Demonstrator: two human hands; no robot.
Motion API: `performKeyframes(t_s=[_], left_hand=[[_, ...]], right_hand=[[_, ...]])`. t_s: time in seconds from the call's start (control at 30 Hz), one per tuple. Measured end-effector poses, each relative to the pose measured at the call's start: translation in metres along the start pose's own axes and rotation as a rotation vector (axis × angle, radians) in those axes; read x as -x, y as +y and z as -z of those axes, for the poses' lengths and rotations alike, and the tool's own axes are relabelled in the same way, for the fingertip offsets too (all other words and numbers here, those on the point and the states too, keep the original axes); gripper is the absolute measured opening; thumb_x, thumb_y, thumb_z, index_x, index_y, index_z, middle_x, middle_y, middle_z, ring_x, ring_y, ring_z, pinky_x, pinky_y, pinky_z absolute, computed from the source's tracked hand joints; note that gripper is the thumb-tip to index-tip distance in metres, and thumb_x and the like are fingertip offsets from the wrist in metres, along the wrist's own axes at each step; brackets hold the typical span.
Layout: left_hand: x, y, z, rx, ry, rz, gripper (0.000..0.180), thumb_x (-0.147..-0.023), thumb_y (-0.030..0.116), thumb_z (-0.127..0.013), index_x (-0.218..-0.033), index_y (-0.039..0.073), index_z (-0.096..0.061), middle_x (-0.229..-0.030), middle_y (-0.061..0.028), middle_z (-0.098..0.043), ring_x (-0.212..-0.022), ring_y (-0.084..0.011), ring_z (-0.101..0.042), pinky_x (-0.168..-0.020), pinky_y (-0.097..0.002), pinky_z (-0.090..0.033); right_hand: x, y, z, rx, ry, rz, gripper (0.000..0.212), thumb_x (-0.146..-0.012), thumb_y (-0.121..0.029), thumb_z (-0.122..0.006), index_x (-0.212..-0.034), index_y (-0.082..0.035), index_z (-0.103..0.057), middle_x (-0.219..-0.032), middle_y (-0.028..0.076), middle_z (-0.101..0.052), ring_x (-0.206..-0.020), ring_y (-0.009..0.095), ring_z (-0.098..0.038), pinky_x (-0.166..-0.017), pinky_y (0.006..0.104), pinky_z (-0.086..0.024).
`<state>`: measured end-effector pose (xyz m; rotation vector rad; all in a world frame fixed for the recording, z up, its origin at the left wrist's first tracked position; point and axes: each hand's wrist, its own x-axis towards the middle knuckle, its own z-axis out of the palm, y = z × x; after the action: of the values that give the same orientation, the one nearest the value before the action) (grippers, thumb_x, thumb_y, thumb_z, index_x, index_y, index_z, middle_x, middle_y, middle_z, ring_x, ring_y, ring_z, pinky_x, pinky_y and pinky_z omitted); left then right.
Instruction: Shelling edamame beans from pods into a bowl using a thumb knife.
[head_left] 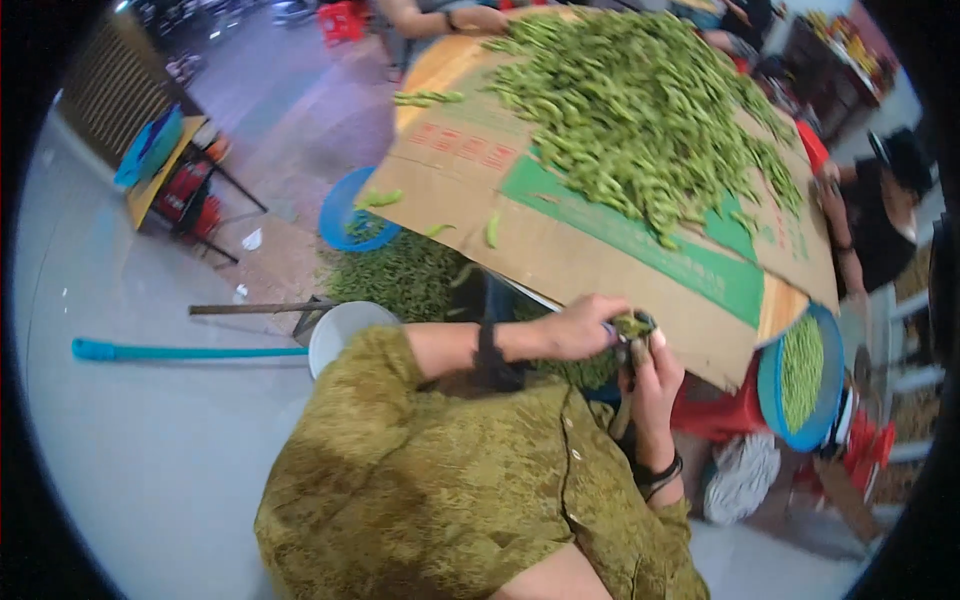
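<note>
My left hand [580, 327] and my right hand [655, 378] meet in front of my chest, just off the near edge of the table. Both are closed around a small green and dark thing [632, 325]. It looks like a green pod beside something dark, but blur and my fingers hide its exact shape. Beyond my hands, a large heap of green bean pods [640, 120] covers a flattened cardboard sheet [440, 195] on the table. A few loose pods [380, 198] lie near the cardboard's left edge.
At the right stands a blue basin [803, 375] of green beans. Left of the table are another blue basin [360, 210], a green heap [400, 275] on the floor, a white bucket [345, 335] and a blue-handled pole [190, 351]. Other people's arms [440, 20] reach the table's far and right sides.
</note>
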<state>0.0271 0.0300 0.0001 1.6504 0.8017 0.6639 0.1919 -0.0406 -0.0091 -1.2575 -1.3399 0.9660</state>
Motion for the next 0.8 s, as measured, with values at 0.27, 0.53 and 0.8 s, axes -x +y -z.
performKeyframes(t_s=[0.27, 0.53, 0.8], left_hand=[[0.025, 0.021, 0.006, -0.238, 0.021, -0.183, 0.046, -0.081, 0.01, -0.067, -0.12, -0.002, -0.045, -0.103, -0.0139, -0.061, -0.091, -0.0232, -0.062, -0.08, -0.0311, -0.05], [0.046, 0.04, 0.066, -0.689, 0.123, -0.23, 0.021, -0.078, 0.005, -0.061, -0.098, 0.002, -0.058, -0.08, -0.0148, -0.063, -0.075, -0.0273, -0.064, -0.068, -0.0354, -0.052], [0.03, 0.014, 0.163, -1.337, 0.216, -0.348, 0.011, -0.075, 0.009, -0.058, -0.082, 0.001, -0.061, -0.076, -0.0209, -0.062, -0.077, -0.0379, -0.062, -0.07, -0.0473, -0.049]], right_hand=[[0.002, -0.019, 0.013, -0.516, -0.075, -0.242, 0.03, -0.094, -0.007, -0.048, -0.123, -0.003, -0.055, -0.07, 0.001, -0.054, -0.045, 0.005, -0.042, -0.039, 0.0186, -0.031], [-0.002, -0.016, -0.005, -0.549, -0.173, -0.213, 0.034, -0.095, -0.009, -0.046, -0.128, -0.002, -0.048, -0.074, 0.002, -0.054, -0.047, 0.006, -0.042, -0.04, 0.0196, -0.032], [-0.004, 0.01, 0.008, -0.385, -0.118, -0.154, 0.03, -0.097, -0.013, -0.046, -0.124, -0.003, -0.052, -0.074, 0.001, -0.055, -0.047, 0.004, -0.042, -0.04, 0.0179, -0.031]])
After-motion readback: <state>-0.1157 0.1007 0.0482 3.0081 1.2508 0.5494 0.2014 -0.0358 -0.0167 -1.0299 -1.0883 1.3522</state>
